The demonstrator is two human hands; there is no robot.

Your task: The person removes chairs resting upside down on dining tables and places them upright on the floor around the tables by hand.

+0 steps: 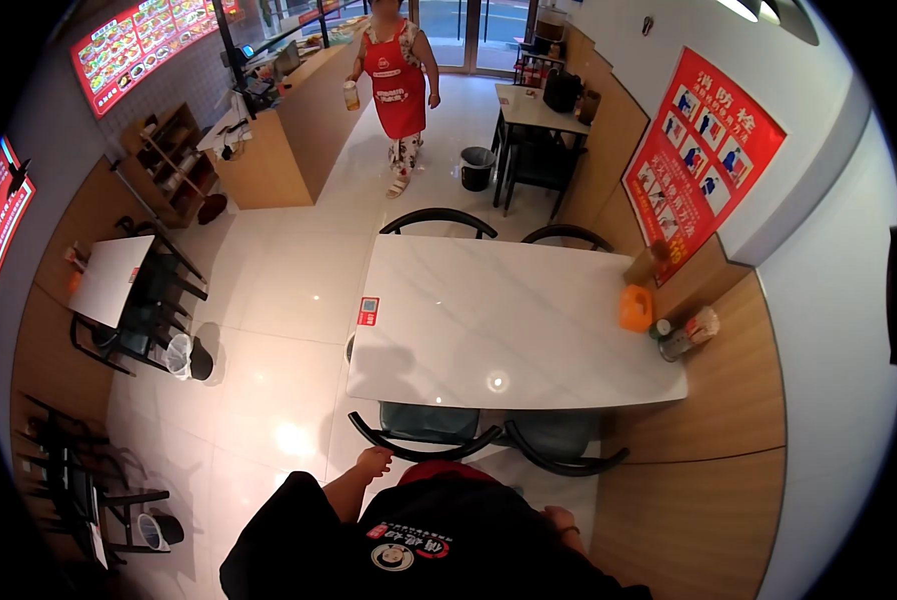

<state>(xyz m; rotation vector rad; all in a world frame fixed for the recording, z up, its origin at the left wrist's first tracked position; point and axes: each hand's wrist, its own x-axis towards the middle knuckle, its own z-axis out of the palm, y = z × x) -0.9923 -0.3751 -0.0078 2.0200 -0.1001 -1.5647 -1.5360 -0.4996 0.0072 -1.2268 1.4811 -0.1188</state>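
Note:
My left hand (375, 461) is low in front of me, its fingers curled in with no object visible in them. It is right beside the curved black back of a chair (424, 452); whether they touch is unclear. My right hand (557, 518) hangs at my other side, a band on its wrist, its fingers too small and dark to make out. Ahead is a white marbled table (499, 320) with a red code sticker (369, 311) on its left edge. An orange container (636, 307), a jar (649, 262) and a holder of sticks (689, 335) are against the wall.
A person in a red apron (394, 80) stands beyond the table, holding a jar (352, 96), near a wooden counter (279, 150). Chairs are on both sides of the table. Lined bins (189, 357) and a smaller table (114, 280) are at left; another bin (477, 168) is ahead.

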